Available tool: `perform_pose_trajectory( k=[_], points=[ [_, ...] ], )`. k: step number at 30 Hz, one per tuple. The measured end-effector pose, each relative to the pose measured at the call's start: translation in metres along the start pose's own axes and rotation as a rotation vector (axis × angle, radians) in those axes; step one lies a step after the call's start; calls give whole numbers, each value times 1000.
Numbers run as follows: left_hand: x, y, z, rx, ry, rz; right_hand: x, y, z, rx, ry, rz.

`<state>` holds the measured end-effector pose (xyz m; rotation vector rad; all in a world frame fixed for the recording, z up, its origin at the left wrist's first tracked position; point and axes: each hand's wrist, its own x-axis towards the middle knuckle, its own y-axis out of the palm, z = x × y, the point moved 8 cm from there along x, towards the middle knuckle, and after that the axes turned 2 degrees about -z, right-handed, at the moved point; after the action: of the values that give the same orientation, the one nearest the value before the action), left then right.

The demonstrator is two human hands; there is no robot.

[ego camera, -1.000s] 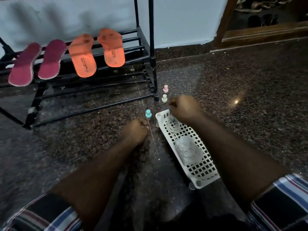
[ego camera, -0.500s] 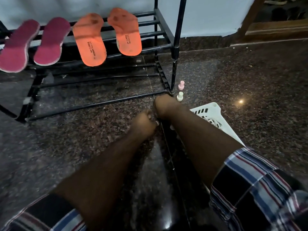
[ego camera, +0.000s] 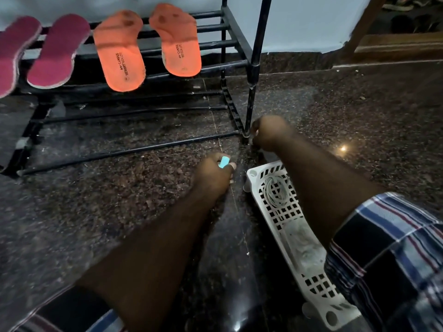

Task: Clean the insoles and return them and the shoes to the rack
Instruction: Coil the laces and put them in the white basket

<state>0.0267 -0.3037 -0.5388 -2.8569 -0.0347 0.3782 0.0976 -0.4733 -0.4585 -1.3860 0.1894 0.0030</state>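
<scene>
Two orange insoles [ego camera: 119, 51] [ego camera: 178, 41] and two maroon insoles [ego camera: 57, 51] [ego camera: 12, 53] lean on the bars of the black shoe rack [ego camera: 254, 56]. No shoes are in view. My left hand [ego camera: 213, 176] is low over the dark floor and pinches a small teal peg [ego camera: 224, 162] at its fingertips. My right hand [ego camera: 271, 133] is at the foot of the rack's front right leg, fingers curled down toward the floor. Whatever is under it is hidden.
A white plastic basket [ego camera: 254, 173] lies on the floor beneath my right forearm, holding a coiled white cord [ego camera: 275, 190] and a grey wad [ego camera: 304, 243]. A wooden door frame [ego camera: 364, 25] stands at the upper right. The speckled stone floor is wet and glossy.
My right hand has left the basket and moved forward to the rack's leg, covering the spot where a pink and a green peg stood. My left hand has picked the teal peg up.
</scene>
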Motion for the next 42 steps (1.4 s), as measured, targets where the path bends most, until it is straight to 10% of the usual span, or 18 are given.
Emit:
perform_pose_trajectory(
  k=[11,19,29,38,42],
  points=[
    [9,3,7,-84,25,-35,30,-15,-25,151,84,-224],
    [2,-3,4,-92,1,-23,33,10,-8,-98,-23,-44],
    [-55,-27,-35,-272,-87,57,-59,-80,-23,682,32,-77],
    [-181,-12,-55,-799,-290,334,-226,-84,40,738,-163,216],
    [-213,-19,-39,-724,-299,299,-255,-108,-13,932,-22,-1]
  ],
)
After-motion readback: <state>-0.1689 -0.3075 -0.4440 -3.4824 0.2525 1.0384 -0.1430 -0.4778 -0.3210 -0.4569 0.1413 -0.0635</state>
